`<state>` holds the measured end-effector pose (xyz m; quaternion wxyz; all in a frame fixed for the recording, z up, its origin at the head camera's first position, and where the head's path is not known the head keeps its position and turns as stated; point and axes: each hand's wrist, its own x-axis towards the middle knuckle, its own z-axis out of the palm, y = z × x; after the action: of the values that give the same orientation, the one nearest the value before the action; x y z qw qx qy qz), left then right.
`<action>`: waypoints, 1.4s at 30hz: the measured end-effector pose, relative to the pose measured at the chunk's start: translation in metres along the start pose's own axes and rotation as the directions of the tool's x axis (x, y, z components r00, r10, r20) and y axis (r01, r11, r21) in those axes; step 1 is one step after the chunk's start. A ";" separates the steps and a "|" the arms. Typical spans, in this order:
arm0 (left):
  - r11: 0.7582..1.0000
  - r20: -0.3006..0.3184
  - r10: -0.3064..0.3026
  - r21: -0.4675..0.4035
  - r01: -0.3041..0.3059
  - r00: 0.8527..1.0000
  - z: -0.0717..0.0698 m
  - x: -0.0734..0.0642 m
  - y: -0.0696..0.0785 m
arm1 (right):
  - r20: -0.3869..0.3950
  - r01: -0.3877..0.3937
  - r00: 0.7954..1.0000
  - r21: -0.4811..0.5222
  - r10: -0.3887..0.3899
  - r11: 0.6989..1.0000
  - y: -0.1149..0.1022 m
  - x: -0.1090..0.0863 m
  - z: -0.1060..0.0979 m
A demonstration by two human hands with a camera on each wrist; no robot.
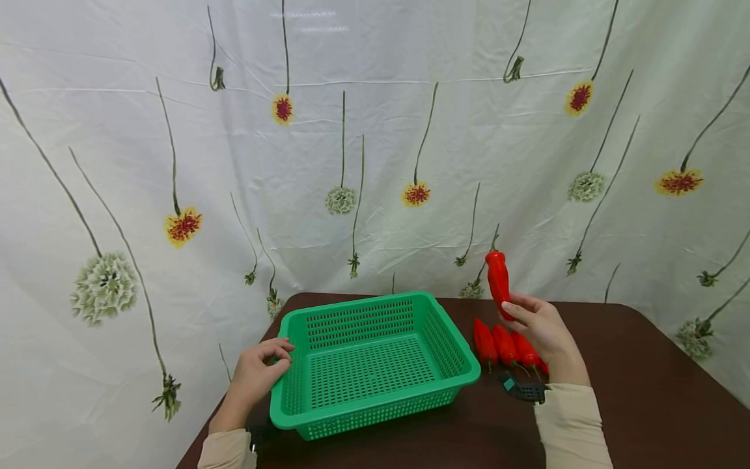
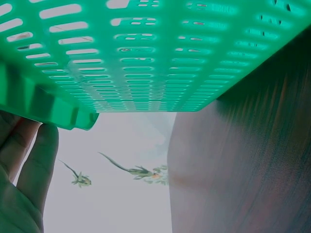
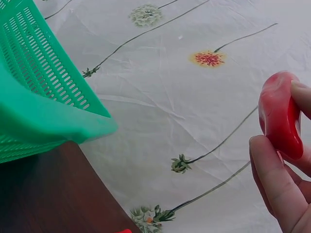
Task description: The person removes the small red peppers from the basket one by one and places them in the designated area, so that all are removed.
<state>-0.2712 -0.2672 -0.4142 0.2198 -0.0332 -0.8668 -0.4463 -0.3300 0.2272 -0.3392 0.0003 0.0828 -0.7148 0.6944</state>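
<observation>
My right hand (image 1: 541, 326) holds a long red pepper (image 1: 498, 279) upright above the table, pinching its lower end between thumb and fingers. In the right wrist view the glossy end of that pepper shows between the fingertips (image 3: 266, 150). Several more red peppers (image 1: 505, 345) lie side by side on the table below this hand, partly hidden by it. A green plastic basket (image 1: 375, 412) with slotted walls stands to their left. My left hand (image 1: 258, 371) grips the basket's left rim, and in the left wrist view its fingers (image 2: 40, 162) reach up under that rim.
The dark brown table (image 1: 644, 391) carries the basket and the peppers. Behind it hangs a white curtain (image 1: 375, 260) printed with flowers, close to the table's far edge. Dark wrist devices sit at both beige sleeves (image 1: 571, 423).
</observation>
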 end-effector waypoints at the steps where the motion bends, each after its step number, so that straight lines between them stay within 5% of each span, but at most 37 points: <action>1: 1.000 0.001 0.000 0.000 0.000 1.000 0.000 0.000 0.000 | -0.003 -0.004 1.000 -0.003 0.004 1.000 0.000 0.000 0.000; 28: 1.000 -0.005 -0.015 -0.002 0.015 1.000 0.000 0.000 0.001 | -0.196 -0.093 0.978 -0.087 0.074 0.992 0.025 0.003 -0.028; 42: 1.000 -0.007 0.000 0.001 0.000 1.000 0.000 0.001 -0.001 | -0.271 -0.127 0.955 -0.009 0.120 0.992 0.037 0.002 -0.039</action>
<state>-0.2725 -0.2674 -0.4145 0.2229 -0.0318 -0.8662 -0.4461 -0.3409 0.2662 -0.3747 0.0554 -0.0574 -0.7208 0.6886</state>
